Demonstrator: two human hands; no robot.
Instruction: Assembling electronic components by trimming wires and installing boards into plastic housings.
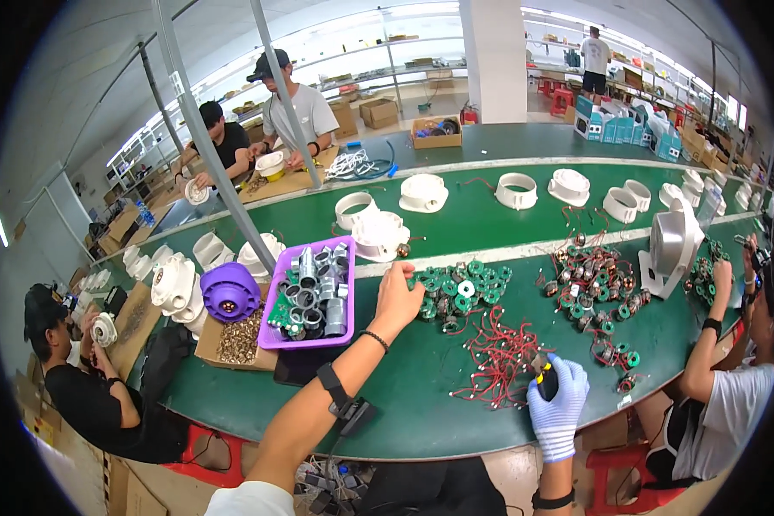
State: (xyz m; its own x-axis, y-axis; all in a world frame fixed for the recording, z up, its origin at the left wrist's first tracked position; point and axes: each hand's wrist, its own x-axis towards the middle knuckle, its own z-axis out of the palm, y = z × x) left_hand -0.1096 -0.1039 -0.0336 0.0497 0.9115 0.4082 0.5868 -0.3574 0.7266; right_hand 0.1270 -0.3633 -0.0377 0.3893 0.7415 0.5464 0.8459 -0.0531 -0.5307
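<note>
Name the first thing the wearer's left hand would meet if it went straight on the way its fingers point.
Probably the pile of round green-faced parts, at its left edge, close beside the left hand; whether the two touch is unclear from this view.

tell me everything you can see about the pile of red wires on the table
The red wires form a loose, tangled heap of thin strands, apparently plastic-coated, many with small whitish ends. They lie spread on the green tabletop, below the cluster of round green parts. The gloved right hand, gripping a black tool with yellow marks, is at the heap's right edge; whether the tool touches any strand is unclear.
</note>
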